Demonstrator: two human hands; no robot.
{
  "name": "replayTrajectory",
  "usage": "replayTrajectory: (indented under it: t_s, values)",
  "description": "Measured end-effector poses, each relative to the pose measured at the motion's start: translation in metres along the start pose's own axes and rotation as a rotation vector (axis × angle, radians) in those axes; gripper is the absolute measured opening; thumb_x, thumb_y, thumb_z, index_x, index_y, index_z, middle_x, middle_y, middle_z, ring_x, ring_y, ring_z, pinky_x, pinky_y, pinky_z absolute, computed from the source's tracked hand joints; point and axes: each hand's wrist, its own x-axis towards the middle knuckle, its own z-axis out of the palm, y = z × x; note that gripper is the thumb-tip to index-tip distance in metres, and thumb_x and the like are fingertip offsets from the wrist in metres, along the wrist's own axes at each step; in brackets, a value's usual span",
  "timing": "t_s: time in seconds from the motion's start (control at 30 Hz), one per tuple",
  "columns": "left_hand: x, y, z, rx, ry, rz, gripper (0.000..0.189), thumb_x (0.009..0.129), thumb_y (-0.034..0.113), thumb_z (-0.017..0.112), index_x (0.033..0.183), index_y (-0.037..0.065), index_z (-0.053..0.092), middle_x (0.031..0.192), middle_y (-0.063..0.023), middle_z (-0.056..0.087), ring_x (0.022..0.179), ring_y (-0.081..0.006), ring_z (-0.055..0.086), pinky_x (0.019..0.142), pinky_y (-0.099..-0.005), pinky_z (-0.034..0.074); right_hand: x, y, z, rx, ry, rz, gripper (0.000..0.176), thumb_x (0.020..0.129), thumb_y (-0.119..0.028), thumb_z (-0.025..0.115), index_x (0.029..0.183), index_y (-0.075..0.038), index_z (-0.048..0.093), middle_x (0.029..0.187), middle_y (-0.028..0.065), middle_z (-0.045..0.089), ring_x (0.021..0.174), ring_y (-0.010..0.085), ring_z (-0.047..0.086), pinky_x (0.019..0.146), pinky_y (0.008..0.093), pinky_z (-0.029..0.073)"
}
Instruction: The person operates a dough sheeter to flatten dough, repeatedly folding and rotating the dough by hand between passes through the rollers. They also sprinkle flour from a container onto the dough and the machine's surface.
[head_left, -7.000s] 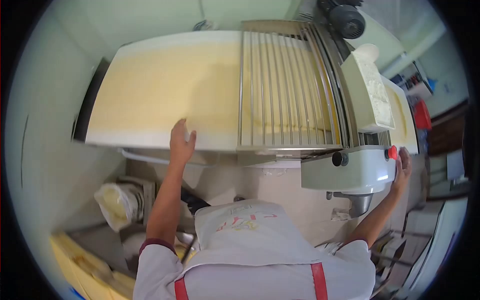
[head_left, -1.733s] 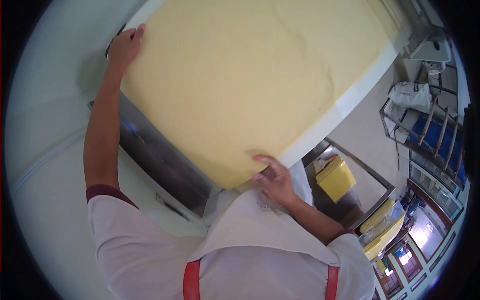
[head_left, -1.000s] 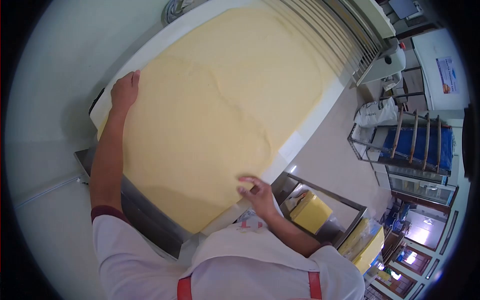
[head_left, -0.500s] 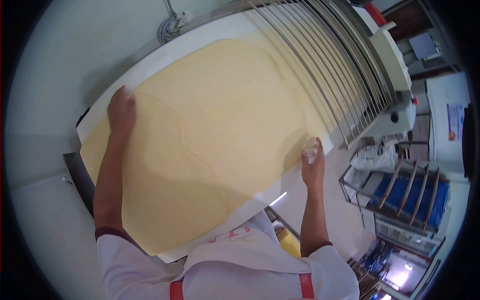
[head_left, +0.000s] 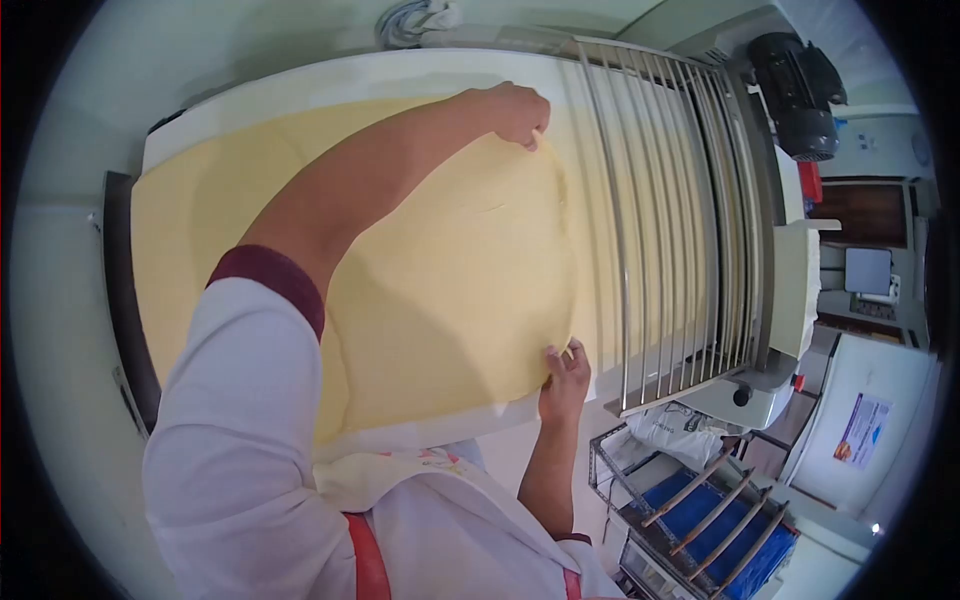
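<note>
A wide, thin sheet of yellow dough [head_left: 430,280] lies on the white belt [head_left: 350,80] of a dough sheeter. My left hand [head_left: 515,112] reaches across it and pinches the sheet's far corner, right beside the metal guard grille [head_left: 665,220]. My right hand [head_left: 565,375] grips the sheet's near corner at the belt's front edge. Between the two hands the dough's right edge is raised and curves slightly off the belt. My white sleeve and apron hide part of the near left dough.
A dark motor [head_left: 800,85] sits at the far right of the machine, and a red knob [head_left: 797,382] on its near housing. Below the machine stand a white sack [head_left: 680,430] and a rack with blue trays [head_left: 710,510]. A cable bundle [head_left: 415,18] hangs on the wall.
My left hand went from the dough's far left edge to its far right corner by the grille. My right hand closed on the near right corner. The view turned right.
</note>
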Motion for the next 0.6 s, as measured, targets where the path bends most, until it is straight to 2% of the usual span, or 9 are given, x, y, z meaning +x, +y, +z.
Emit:
replayTrajectory:
  t_s: [0.1,0.13,0.23,0.3,0.33,0.43,0.47,0.53,0.6]
  values:
    - [-0.021,-0.012,0.002,-0.153,0.155,0.122,0.033,0.079,0.036,0.071,0.101,0.013,0.067,0.115,-0.0056,0.060,0.113,-0.0281,0.052,0.094,-0.0422,0.040,-0.001,-0.020,0.002,0.128,-0.182,0.104,0.031,0.087,0.002,0.057,0.116,0.004,0.050,0.102,0.0107,0.064,0.090,0.0184,0.064,0.080,0.0277,0.051]
    - [-0.038,-0.018,-0.002,-0.215,0.228,0.162,0.034,0.079,0.039,0.071,0.101,0.013,0.067,0.116,-0.0058,0.061,0.113,-0.0282,0.053,0.095,-0.0422,0.040,-0.012,-0.032,0.008,0.140,-0.242,0.079,0.025,0.084,0.005,0.062,0.109,0.006,0.056,0.100,0.0118,0.065,0.089,0.0176,0.064,0.081,0.0272,0.050]
    - [-0.128,-0.024,-0.017,-0.425,0.604,0.138,0.039,0.082,0.039,0.069,0.107,0.010,0.066,0.116,-0.0069,0.060,0.112,-0.0252,0.053,0.097,-0.0394,0.039,-0.058,-0.046,0.033,-0.330,-0.363,-0.175,0.020,0.082,0.006,0.064,0.102,0.006,0.061,0.093,0.0090,0.067,0.079,0.0171,0.065,0.075,0.0285,0.052]
    - [-0.189,-0.031,-0.014,-1.414,0.542,-0.219,0.037,0.085,0.032,0.068,0.108,0.004,0.063,0.113,-0.0092,0.062,0.106,-0.0236,0.057,0.096,-0.0379,0.041,-0.071,-0.019,0.045,-0.500,-0.598,-0.512,0.027,0.077,0.004,0.068,0.104,-0.002,0.067,0.087,0.0110,0.067,0.074,0.0189,0.065,0.069,0.0277,0.051]
    - [-0.208,-0.034,-0.015,-1.905,0.492,-0.399,0.036,0.087,0.028,0.067,0.109,0.001,0.062,0.112,-0.0104,0.063,0.103,-0.0228,0.059,0.096,-0.0371,0.042,-0.080,-0.020,0.066,-0.660,-0.662,-0.566,0.030,0.074,0.002,0.069,0.104,-0.004,0.067,0.087,0.0111,0.066,0.075,0.0209,0.064,0.068,0.0292,0.051]
    - [-0.239,-0.049,0.018,-1.687,0.346,-0.624,0.036,0.088,0.021,0.066,0.112,-0.005,0.058,0.110,-0.0120,0.064,0.097,-0.0211,0.062,0.090,-0.0356,0.046,-0.086,-0.001,0.107,-0.965,-0.764,-0.629,0.036,0.069,0.001,0.070,0.105,-0.006,0.068,0.085,0.0103,0.062,0.076,0.0244,0.061,0.067,0.0335,0.050]
    - [-0.242,-0.054,0.028,-1.521,0.386,-0.644,0.034,0.087,0.018,0.066,0.112,-0.004,0.058,0.108,-0.0121,0.065,0.096,-0.0210,0.062,0.088,-0.0349,0.046,-0.085,0.008,0.112,-1.036,-0.778,-0.634,0.038,0.068,0.000,0.070,0.105,-0.007,0.068,0.084,0.0099,0.061,0.077,0.0252,0.060,0.067,0.0350,0.050]
    - [-0.240,-0.051,0.034,-1.194,0.446,-0.678,0.031,0.087,0.014,0.065,0.112,-0.003,0.058,0.103,-0.0122,0.066,0.092,-0.0210,0.063,0.084,-0.0335,0.048,-0.086,0.013,0.110,-1.031,-0.797,-0.644,0.037,0.069,-0.001,0.070,0.106,-0.007,0.068,0.083,0.0094,0.060,0.078,0.0247,0.060,0.068,0.0361,0.050]
    - [-0.244,-0.046,0.021,-1.056,0.427,-0.698,0.030,0.087,0.011,0.065,0.113,-0.002,0.059,0.101,-0.0130,0.066,0.091,-0.0208,0.063,0.082,-0.0328,0.048,-0.089,0.013,0.110,-1.011,-0.804,-0.654,0.036,0.070,-0.002,0.069,0.106,-0.007,0.068,0.083,0.0091,0.060,0.078,0.0244,0.059,0.068,0.0366,0.050]
